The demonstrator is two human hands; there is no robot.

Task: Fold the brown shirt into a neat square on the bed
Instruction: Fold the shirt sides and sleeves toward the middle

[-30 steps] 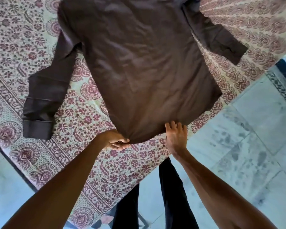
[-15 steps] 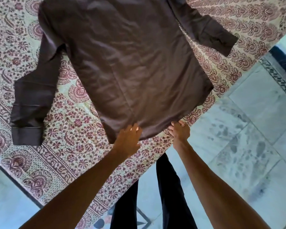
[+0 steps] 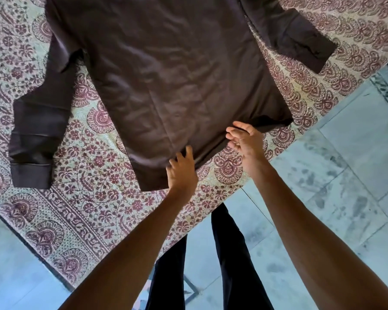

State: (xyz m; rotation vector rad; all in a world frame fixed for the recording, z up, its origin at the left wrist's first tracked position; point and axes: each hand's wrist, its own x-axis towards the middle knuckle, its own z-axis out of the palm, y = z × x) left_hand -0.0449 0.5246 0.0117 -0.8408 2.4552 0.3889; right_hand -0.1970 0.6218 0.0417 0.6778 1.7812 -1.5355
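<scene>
— Bedspread [image 3: 94,198], maroon floral print, is serving as the work surface. What is lying on it?

— Item one: brown shirt [image 3: 177,74], lying spread flat on that cover, its hem [image 3: 157,182] pointing toward the person. I judge it is being laid open like this so the cloth is getting smoothed before any fold is starting.

— Sleeves?

— Two. One sleeve [image 3: 38,130] is trailing out from the shirt on the left hand's side, its cuff lying near hem level. The other sleeve [image 3: 300,36] is angling away on the right hand's side. Neither is being folded in yet.

— Hands?

— Left hand [image 3: 182,173] is resting on the shirt just inside the hem, fingers spread wide, gripping nothing, probably pinning the cloth flat. Right hand [image 3: 246,144] is hovering at the hem further along, fingers loosely bent and apart, holding nothing. Whether it is touching the cloth, I cannot tell.

— Beyond the shirt?

— Pale floor tiles [image 3: 345,175] are showing past the bed edge on the hem side. Dark trouser legs [image 3: 233,253] are standing there, close in, likely so both arms are reaching the hem.
</scene>
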